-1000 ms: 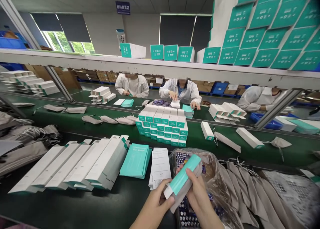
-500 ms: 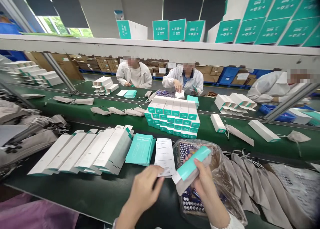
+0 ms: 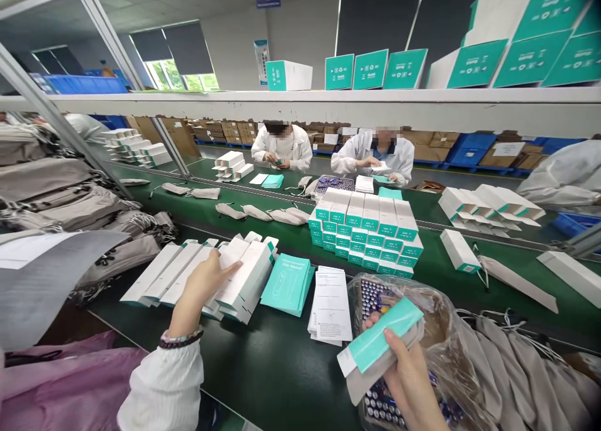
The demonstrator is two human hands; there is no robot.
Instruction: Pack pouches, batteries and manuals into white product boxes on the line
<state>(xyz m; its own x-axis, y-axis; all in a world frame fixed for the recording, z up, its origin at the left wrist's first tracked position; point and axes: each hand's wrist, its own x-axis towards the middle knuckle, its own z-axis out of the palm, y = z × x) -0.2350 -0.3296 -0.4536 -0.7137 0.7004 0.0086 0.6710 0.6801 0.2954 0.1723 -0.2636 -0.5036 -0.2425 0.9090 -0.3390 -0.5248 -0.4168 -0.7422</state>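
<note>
My left hand (image 3: 201, 288) is over the row of white boxes (image 3: 162, 271) on the left. Its thumb and fingers straddle one white box (image 3: 235, 287) and close on it, the fingertips partly hidden. Raised above the tray of batteries, my right hand (image 3: 404, 362) grips a bundle: a folded teal user manual (image 3: 387, 336) on top, a white paper (image 3: 346, 361) under it, and a grey pouch (image 3: 369, 381) beneath. Between my hands lie a stack of teal user manuals (image 3: 287, 285) and a pile of white printed sheets (image 3: 330, 306).
Batteries (image 3: 382, 406) sit in a plastic bag (image 3: 451, 318), with grey pouches (image 3: 521, 356) to its right. Packed boxes (image 3: 366, 230) are stacked beyond on the green belt (image 3: 263, 233). A shelf (image 3: 291, 108) crosses above. Two people in white work opposite.
My left hand has left the printed sheets and moved left onto the white boxes. My right hand still holds the bundle. The view has turned left.
</note>
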